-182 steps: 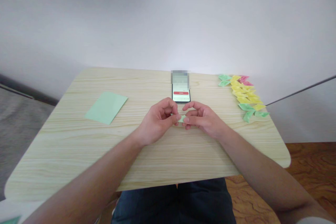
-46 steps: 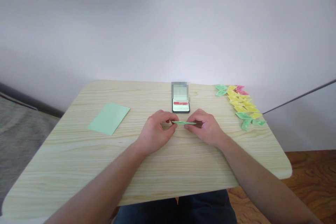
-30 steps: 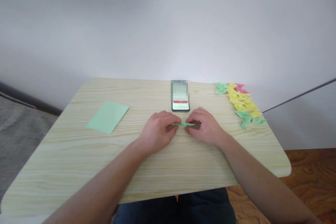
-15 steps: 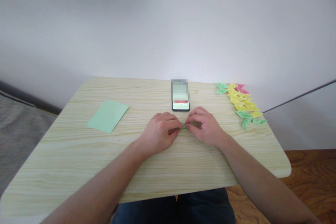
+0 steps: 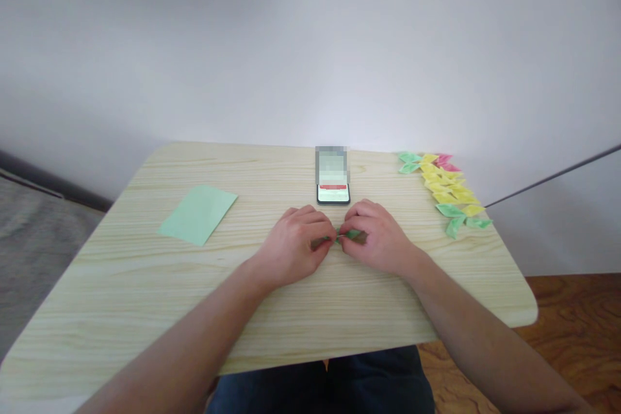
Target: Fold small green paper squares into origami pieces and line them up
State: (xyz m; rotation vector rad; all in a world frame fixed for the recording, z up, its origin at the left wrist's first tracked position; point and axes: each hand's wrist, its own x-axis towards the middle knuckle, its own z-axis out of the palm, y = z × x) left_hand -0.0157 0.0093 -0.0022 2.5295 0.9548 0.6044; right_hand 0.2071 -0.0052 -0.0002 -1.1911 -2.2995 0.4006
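Observation:
Near the middle of the table, my left hand [image 5: 298, 241] and my right hand [image 5: 376, 236] meet at a small green folded paper piece [image 5: 354, 233]. The left thumb and forefinger pinch its left end. On the other side, the right thumb and fingertips are closed on it too, almost touching the left ones. Most of the paper is hidden by my fingers, so its exact shape cannot be made out. A phone [image 5: 333, 194] with a lit screen lies just beyond my hands.
A flat sheet of light green paper [image 5: 198, 215] lies to the left. Along the right side runs a row of folded paper pieces: several yellow ones [image 5: 449, 187], green ones [image 5: 451, 210] and a pink one [image 5: 445, 162]. Behind the table [image 5: 145, 297] stands a white wall [image 5: 272, 65].
My right fingertips have shifted slightly left, against the left fingertips. More of the green paper now shows under the right hand. Everything else lies as before.

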